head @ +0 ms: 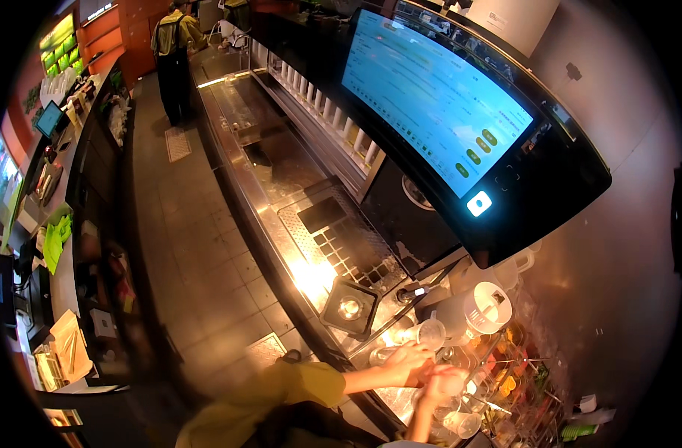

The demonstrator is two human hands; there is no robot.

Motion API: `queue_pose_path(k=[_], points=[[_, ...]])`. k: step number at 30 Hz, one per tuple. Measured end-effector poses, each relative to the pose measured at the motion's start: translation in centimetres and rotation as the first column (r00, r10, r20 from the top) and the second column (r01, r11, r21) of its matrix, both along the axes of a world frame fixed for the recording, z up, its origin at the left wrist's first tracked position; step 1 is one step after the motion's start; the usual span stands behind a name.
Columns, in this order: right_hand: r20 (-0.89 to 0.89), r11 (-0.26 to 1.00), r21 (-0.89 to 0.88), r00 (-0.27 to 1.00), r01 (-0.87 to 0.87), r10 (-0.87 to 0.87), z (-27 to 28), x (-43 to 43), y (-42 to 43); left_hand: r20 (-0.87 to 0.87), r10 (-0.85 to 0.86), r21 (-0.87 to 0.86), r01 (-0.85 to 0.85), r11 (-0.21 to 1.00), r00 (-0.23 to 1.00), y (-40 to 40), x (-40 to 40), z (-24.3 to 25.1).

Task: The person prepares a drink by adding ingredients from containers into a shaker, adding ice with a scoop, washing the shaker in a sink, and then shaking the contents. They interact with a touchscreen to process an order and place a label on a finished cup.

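My left hand [409, 361] reaches in from the left, past a yellow sleeve [321, 383]. Beside it, my right hand [444, 382] comes up from the bottom edge, and the two meet over the counter. Glare and overlap hide whether either one holds something. Just beyond the left hand stands a translucent plastic cup [431, 334]. A white lidded container [488, 308] is further back. Below the right hand is another clear cup [465, 424]. To the right, clear containers hold colourful pieces that look like cut fruit [507, 385].
A square black vessel [350, 309] with a shiny round centre sits on the steel counter [310, 274]. Beyond it is a grid-like drain insert [346, 252]. A large lit screen [430, 95] overhangs the right side. Another person [175, 61] stands at the counter's far end.
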State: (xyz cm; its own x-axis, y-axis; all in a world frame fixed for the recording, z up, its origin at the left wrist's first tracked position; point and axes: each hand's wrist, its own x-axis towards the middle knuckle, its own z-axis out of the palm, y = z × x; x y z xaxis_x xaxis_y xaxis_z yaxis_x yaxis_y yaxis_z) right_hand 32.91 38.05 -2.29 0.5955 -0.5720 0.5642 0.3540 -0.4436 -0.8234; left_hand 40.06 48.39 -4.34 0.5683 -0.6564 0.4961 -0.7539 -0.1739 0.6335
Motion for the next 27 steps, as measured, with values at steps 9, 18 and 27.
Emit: queue_pose_path(k=[9,18,27], points=[[-0.018,0.981,0.118,0.987,-0.154,0.158,0.8,1.2,1.4,-0.044,-0.062,-0.041,0.060,0.997,0.997,0.5,-0.1,-0.1],[-0.169,0.974,-0.026,0.959,0.225,-0.226,3.9,0.3,2.0,-0.017,-0.254,0.181,0.252,0.951,0.967,-0.5,0.8,-2.0],[0.064,0.885,0.280,0.913,0.371,-0.403,9.0,2.3,6.9,-0.073,-0.478,0.128,0.484,0.866,0.875,0.3,4.5,0.9]])
